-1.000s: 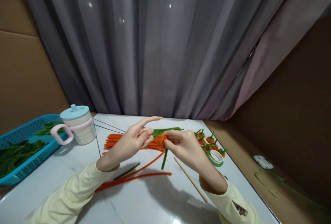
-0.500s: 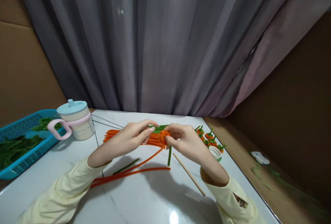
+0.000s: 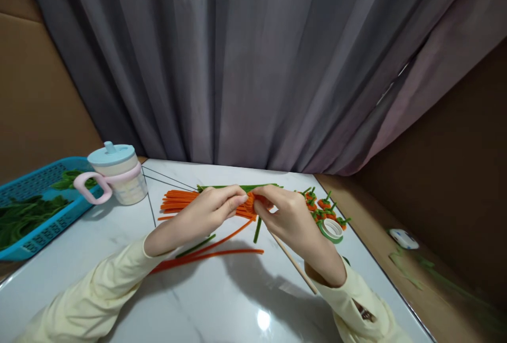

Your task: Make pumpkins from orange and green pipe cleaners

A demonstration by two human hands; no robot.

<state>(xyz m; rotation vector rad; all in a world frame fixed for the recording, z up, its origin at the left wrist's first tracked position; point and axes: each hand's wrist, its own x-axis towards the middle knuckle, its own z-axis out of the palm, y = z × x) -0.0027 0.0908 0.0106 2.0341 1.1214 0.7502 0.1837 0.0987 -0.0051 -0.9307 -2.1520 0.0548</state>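
Left hand (image 3: 206, 216) and right hand (image 3: 287, 219) meet above the middle of the table (image 3: 222, 301), fingers of both pinched closed on a small orange pipe-cleaner coil (image 3: 249, 203) with a green stem (image 3: 257, 229) hanging below; loose orange pipe cleaners (image 3: 178, 201) lie just behind

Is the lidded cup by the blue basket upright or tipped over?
Upright. The cup stands on its base on the white table, its light blue lid on top and level, its pink handle pointing toward the blue basket.
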